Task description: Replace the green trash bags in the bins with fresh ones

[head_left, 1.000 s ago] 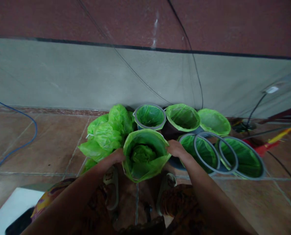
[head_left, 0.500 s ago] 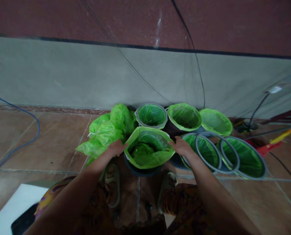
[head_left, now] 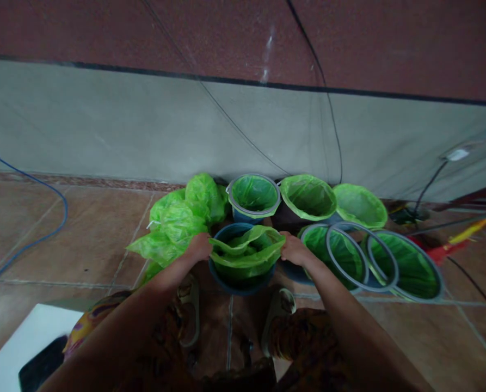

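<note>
A green plastic bag (head_left: 246, 256) is stretched between my two hands over a blue bin (head_left: 243, 287). My left hand (head_left: 200, 246) grips the left end of the bag's mouth, and my right hand (head_left: 295, 248) grips the right end. The mouth is pulled long and narrow, above and partly inside the bin, whose back rim shows bare. Dark folds of the bag lie down in the bin; what they contain I cannot make out. Just beyond stands a bin with a green liner and a grey ring (head_left: 254, 195) on its rim.
Knotted green bags (head_left: 181, 212) are piled at the left. More lined bins, such as one by the wall (head_left: 308, 197) and one at far right (head_left: 414, 267), stand nearby. Two loose grey rings (head_left: 383, 279) lie across bins. A blue cable (head_left: 59, 226) and a phone (head_left: 42, 365) are leftward.
The bag's mouth, wide open over the bin's rim before, is now drawn nearly flat between my hands. Its back edge has come off the rim toward me, baring the bin's back rim.
</note>
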